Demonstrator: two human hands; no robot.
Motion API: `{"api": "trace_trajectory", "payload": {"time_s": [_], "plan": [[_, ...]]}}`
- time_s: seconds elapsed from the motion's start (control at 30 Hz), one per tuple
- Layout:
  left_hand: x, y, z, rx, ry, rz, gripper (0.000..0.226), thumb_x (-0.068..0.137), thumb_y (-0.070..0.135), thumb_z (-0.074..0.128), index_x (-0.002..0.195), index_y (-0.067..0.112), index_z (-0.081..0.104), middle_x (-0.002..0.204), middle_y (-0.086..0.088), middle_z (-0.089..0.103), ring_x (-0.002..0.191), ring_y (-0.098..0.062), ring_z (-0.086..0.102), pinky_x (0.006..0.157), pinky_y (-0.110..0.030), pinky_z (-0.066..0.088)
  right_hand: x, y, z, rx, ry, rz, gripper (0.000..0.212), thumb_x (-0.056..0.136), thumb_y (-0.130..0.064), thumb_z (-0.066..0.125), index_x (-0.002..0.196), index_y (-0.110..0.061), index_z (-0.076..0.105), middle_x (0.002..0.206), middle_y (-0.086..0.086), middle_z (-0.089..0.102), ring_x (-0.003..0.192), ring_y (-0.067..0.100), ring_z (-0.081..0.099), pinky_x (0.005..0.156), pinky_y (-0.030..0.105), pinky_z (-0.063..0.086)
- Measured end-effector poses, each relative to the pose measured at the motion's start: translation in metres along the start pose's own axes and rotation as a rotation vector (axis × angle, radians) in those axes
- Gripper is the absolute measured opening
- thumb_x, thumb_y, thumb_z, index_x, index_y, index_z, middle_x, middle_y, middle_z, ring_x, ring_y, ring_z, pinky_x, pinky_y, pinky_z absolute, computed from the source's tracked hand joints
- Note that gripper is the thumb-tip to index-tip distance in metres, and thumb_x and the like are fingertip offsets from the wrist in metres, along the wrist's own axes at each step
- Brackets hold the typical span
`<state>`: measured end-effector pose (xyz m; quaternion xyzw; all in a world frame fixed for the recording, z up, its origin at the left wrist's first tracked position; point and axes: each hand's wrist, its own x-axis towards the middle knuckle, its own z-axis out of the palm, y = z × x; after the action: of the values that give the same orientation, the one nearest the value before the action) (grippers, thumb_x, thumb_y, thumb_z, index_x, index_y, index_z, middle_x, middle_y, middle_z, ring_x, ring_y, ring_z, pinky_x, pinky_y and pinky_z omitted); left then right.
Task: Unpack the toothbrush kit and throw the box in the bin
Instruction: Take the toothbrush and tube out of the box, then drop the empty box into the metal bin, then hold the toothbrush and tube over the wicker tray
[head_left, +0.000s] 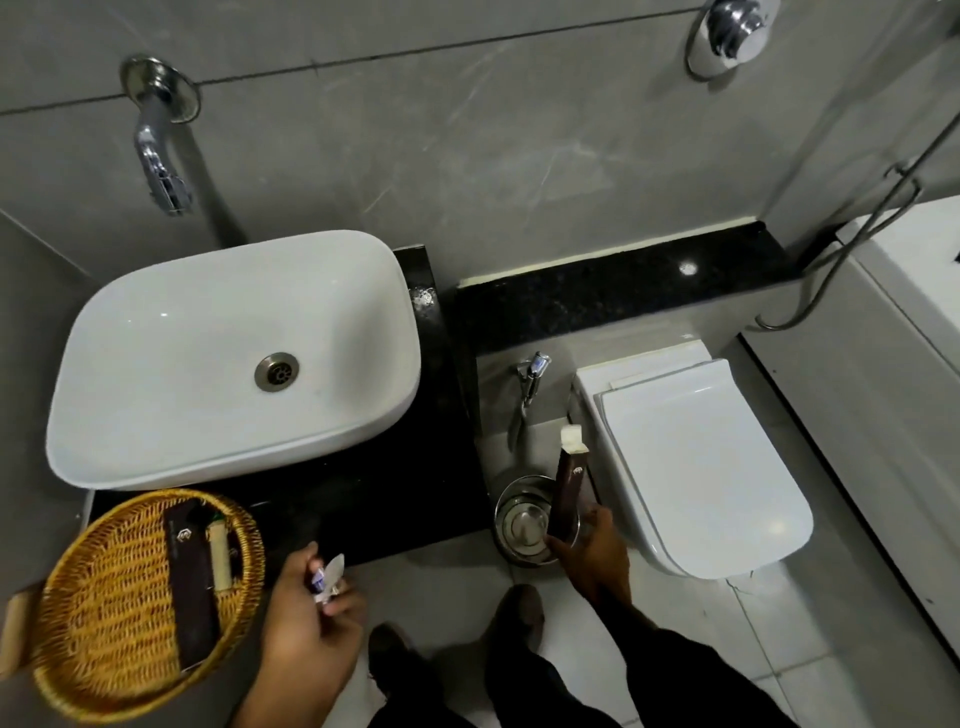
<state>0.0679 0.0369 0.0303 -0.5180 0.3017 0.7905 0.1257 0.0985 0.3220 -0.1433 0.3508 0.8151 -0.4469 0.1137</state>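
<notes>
Right hand (592, 551): grip clamped on the lower end of a slim, dark brown rectangular cardboard box (569, 491), held nearly upright, torn pale flap open at its top. The box is above a round, shiny stainless-steel bin (519, 525) with a domed lid, standing on the pale glossy floor tiles between the black speckled stone desk (452, 415) and the white, smooth toilet (696, 467).

Left hand (311, 618): fingers closed around a small crinkled white packet (327, 577) with blue print; contents too small to tell.

Round woven golden wicker basket (104, 597) on the desk edge holds another flat dark brown box (189, 582) and a cream tube (218, 558). White glazed oval basin (156, 364) behind it.
</notes>
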Motion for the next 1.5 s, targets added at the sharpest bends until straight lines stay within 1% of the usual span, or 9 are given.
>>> {"api": "trace_trajectory", "payload": {"time_s": [0.17,0.3,0.43,0.63,0.87,1.0,1.2,1.37,1.5], "plan": [[-0.004,0.006,-0.018,0.152,-0.023,0.077,0.034,0.099,0.026,0.052,0.066,0.020,0.049,0.037,0.007,0.041,0.025,-0.002,0.034,0.030,-0.013,0.027,-0.011,-0.021,0.002,-0.087,-0.090,-0.040,0.035,0.081,-0.020,0.083,0.109,-0.017,0.062,0.103,0.001,0.070,0.093,0.022,0.069,0.068,0.027,0.052],[0.007,0.005,-0.032,0.581,0.009,0.367,0.032,0.095,0.027,0.059,0.070,0.006,0.055,0.034,0.002,0.044,0.030,-0.007,0.043,0.047,-0.027,0.036,-0.069,-0.083,0.000,-0.132,-0.429,-0.199,0.015,0.098,-0.030,0.066,0.107,-0.019,0.070,0.101,-0.003,0.076,0.092,0.009,0.073,0.090,0.032,0.060],[0.006,0.018,-0.043,0.947,-0.189,0.529,0.039,0.089,0.043,0.058,0.078,0.006,0.058,0.043,-0.004,0.056,0.040,-0.016,0.055,0.045,-0.028,0.046,-0.142,-0.149,0.014,0.172,-0.910,-0.047,0.025,0.101,-0.041,0.060,0.105,-0.018,0.071,0.089,0.000,0.076,0.072,0.009,0.073,0.069,0.022,0.060],[0.002,0.047,-0.061,0.830,-0.024,0.756,0.043,0.074,0.064,0.064,0.081,0.022,0.064,0.057,-0.007,0.066,0.051,-0.022,0.068,0.050,-0.026,0.052,-0.198,-0.198,0.053,0.010,-1.049,-0.141,0.023,0.096,-0.034,0.069,0.109,-0.016,0.074,0.096,0.004,0.081,0.072,0.011,0.075,0.070,0.025,0.062],[0.015,0.106,-0.100,0.187,-0.090,0.273,0.024,0.084,0.037,0.073,0.072,0.017,0.075,0.062,0.004,0.069,0.050,-0.009,0.061,0.044,-0.021,0.045,-0.242,-0.222,0.112,-0.127,-0.987,-0.361,0.029,0.105,-0.033,0.056,0.102,-0.011,0.075,0.091,0.009,0.082,0.050,0.010,0.064,0.045,0.014,0.050],[0.032,0.149,-0.134,-0.133,-0.147,0.143,0.020,0.097,0.024,0.054,0.088,0.016,0.070,0.092,-0.004,0.071,0.083,-0.019,0.064,0.073,-0.033,0.049,-0.257,-0.219,0.142,-0.012,-0.954,-0.274,0.031,0.107,-0.037,0.046,0.106,-0.022,0.072,0.069,0.002,0.077,0.047,0.004,0.062,0.049,0.021,0.052],[0.068,0.185,-0.184,0.449,0.011,0.485,0.018,0.102,0.019,0.048,0.107,0.024,0.065,0.106,-0.002,0.070,0.093,-0.018,0.064,0.068,-0.026,0.047,-0.254,-0.217,0.190,-0.067,-0.777,-0.201,0.024,0.110,-0.035,0.036,0.099,-0.027,0.056,0.096,0.013,0.077,0.051,-0.001,0.059,0.050,0.017,0.046],[0.096,0.192,-0.198,0.825,0.153,0.684,0.021,0.089,0.029,0.069,0.107,0.018,0.072,0.086,0.010,0.069,0.085,-0.018,0.065,0.074,-0.027,0.052,-0.246,-0.237,0.256,-0.128,-0.640,-0.243,0.020,0.103,-0.030,0.056,0.116,-0.018,0.066,0.110,0.004,0.073,0.097,0.018,0.073,0.085,0.035,0.063],[0.108,0.193,-0.198,0.962,0.271,0.693,0.037,0.086,0.026,0.072,0.119,0.010,0.070,0.114,-0.006,0.074,0.103,-0.025,0.068,0.091,-0.040,0.055,-0.240,-0.255,0.301,-0.249,-0.401,-0.352,0.021,0.096,-0.033,0.069,0.107,-0.017,0.073,0.103,0.003,0.077,0.097,0.020,0.074,0.088,0.038,0.063]]}}
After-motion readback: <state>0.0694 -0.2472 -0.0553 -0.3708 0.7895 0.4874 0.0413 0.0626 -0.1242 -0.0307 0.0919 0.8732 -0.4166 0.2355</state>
